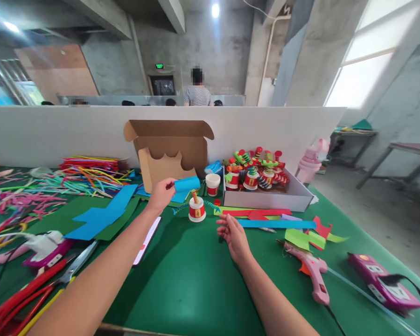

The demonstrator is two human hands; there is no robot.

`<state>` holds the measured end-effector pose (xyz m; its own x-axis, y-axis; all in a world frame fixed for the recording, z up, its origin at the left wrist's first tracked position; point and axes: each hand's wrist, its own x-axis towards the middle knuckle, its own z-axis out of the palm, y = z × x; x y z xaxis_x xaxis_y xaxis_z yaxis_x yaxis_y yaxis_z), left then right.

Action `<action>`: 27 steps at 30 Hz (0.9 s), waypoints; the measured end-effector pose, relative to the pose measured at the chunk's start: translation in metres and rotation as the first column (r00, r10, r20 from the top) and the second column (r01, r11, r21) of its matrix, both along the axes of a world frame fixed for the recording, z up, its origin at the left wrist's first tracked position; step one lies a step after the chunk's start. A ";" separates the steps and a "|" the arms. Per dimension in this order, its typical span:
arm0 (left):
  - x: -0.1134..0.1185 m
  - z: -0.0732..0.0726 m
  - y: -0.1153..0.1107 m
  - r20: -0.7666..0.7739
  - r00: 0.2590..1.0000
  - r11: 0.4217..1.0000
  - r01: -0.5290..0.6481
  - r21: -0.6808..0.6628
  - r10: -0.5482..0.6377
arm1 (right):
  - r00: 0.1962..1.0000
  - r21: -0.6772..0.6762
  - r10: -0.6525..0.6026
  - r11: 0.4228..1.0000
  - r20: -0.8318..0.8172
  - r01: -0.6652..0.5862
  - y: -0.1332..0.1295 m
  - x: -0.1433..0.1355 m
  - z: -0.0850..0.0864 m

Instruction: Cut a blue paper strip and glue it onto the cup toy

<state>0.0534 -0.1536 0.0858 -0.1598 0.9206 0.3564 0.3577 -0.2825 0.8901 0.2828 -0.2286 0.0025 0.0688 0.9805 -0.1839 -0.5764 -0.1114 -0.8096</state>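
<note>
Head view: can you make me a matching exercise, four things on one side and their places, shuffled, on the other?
Things
1. curled blue paper piece
2. pink plastic glue gun
3. red-and-white paper-cup figure with coiled teal arms
4. large red-handled metal scissors

Places
A. lying to the left of the left forearm
B. standing on the green table, between the two hands
C. held in the left hand
D. lying to the right of the right hand

Pairs: 1-C, 2-D, 3-B, 4-A

Left hand (161,195) pinched, right hand (234,237) half-curled
</note>
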 end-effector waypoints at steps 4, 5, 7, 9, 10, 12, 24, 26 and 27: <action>0.006 -0.007 0.009 -0.018 0.999 0.999 0.030 -0.014 -0.031 | 1.000 -0.007 0.002 1.000 -0.001 -0.002 0.001 0.000 -0.001; 0.009 -0.010 0.010 -0.019 0.999 0.999 0.038 -0.017 -0.039 | 1.000 -0.007 -0.001 1.000 -0.006 0.001 0.001 0.001 -0.001; 0.013 -0.014 0.012 -0.016 0.999 0.998 0.051 -0.023 -0.051 | 1.000 -0.005 -0.003 1.000 -0.010 0.003 0.002 0.001 -0.001; 0.016 -0.018 0.014 -0.007 0.998 0.998 0.060 -0.029 -0.061 | 1.000 -0.002 -0.004 1.000 -0.008 0.004 0.002 0.002 -0.001; 0.017 -0.019 0.015 -0.002 0.998 0.997 0.064 -0.032 -0.064 | 1.000 -0.001 -0.003 1.000 -0.006 0.003 0.002 0.002 -0.001; 0.017 -0.021 0.018 0.009 0.997 0.997 0.073 -0.038 -0.073 | 1.000 0.002 0.000 1.000 -0.001 0.000 0.003 0.002 -0.001; 0.012 -0.018 0.022 0.041 0.995 0.995 0.090 -0.036 -0.088 | 1.000 0.004 0.021 1.000 0.020 -0.022 0.005 0.005 -0.005; 0.011 -0.017 0.021 0.046 0.996 0.997 0.079 -0.027 -0.077 | 1.000 0.003 0.018 1.000 0.018 -0.018 0.005 0.005 -0.004; 0.011 -0.017 0.021 0.048 0.996 0.997 0.072 -0.022 -0.071 | 1.000 0.003 0.016 1.000 0.017 -0.016 0.005 0.005 -0.004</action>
